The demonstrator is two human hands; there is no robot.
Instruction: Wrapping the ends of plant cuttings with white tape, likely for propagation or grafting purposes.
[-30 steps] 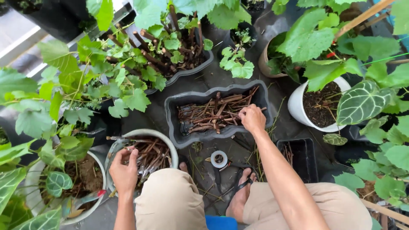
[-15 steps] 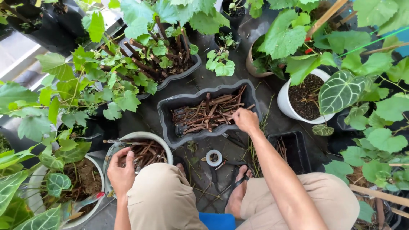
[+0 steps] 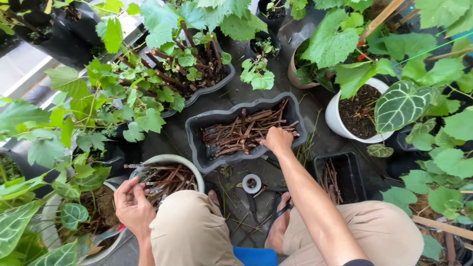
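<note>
My right hand (image 3: 277,139) reaches into a dark grey wavy-edged planter (image 3: 197,129) filled with brown cut stems (image 3: 236,133); its fingers close around stems at the planter's near right side. My left hand (image 3: 132,206) hovers beside a round white-rimmed bowl (image 3: 167,159) holding more brown cuttings (image 3: 167,178), fingers curled together, seemingly pinching something small that I cannot make out. I am squatting, knees in tan trousers and bare feet below.
A tape roll (image 3: 252,183) and dark-handled cutters (image 3: 276,213) lie on the dark ground between my feet. A small black tray (image 3: 345,162) with stems sits at the right. A white pot (image 3: 340,120) with soil and leafy potted plants crowd all sides.
My left hand has drawn back from the bowl toward my knee and curled its fingers. My right hand stays at the planter's near right side.
</note>
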